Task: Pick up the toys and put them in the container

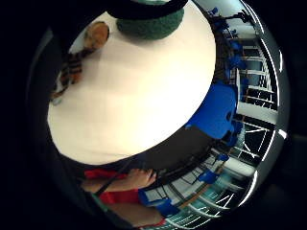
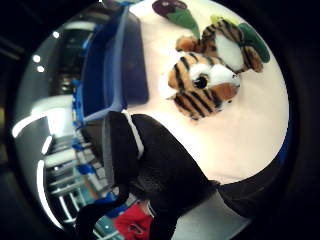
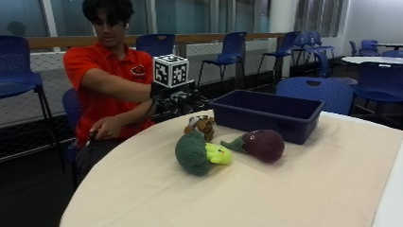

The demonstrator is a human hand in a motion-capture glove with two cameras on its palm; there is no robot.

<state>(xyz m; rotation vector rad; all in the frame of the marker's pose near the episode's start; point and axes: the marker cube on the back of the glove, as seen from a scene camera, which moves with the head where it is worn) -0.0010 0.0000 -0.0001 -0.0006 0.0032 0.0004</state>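
In the outside view a striped tiger toy [image 3: 201, 126] lies on the cream table [image 3: 264, 198] just in front of the blue container [image 3: 271, 113]. A green broccoli toy [image 3: 195, 153] and a purple eggplant toy [image 3: 261, 144] sit nearer the table's middle. My gloved right hand [image 3: 178, 100] hovers just above and behind the tiger, fingers relaxed, holding nothing. The thumb side palm view shows the tiger [image 2: 205, 80] close under the palm, beside the container's wall [image 2: 120, 60], with my black thumb [image 2: 150, 165] apart from it. The little finger side palm view shows the tiger [image 1: 74, 62] and the broccoli [image 1: 151, 21].
The person's bare left hand [image 3: 104, 128] rests by the table's edge near their lap. Blue chairs [image 3: 315, 90] stand behind the container and along the back railing. Bare tabletop stretches in front of the toys.
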